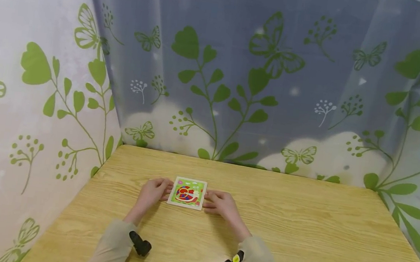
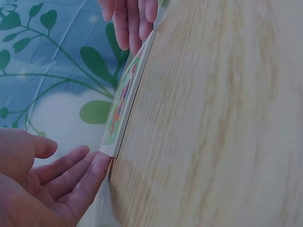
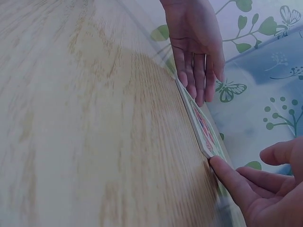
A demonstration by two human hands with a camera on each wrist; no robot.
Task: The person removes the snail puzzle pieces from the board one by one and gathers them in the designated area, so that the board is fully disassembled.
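Observation:
A flat square puzzle board (image 1: 187,193) with a pale wooden rim lies on the table, showing a red and blue snail on a green ground. My left hand (image 1: 154,191) is at its left edge, fingers fairly straight, fingertips right at the rim. At the opposite edge, my right hand (image 1: 222,204) touches the side with extended fingertips. In the left wrist view the left fingers (image 2: 90,177) meet the board's near corner, thumb apart from it. The right wrist view has the right index fingertip (image 3: 217,163) against the rim, thumb raised away.
The wood-grain table (image 1: 319,234) extends around the board. A patterned curtain (image 1: 230,86) with green leaves and butterflies hangs behind it, and a similar pale cloth (image 1: 40,120) hangs at the left. Black wrist cameras (image 1: 140,244) are worn on both sleeved arms.

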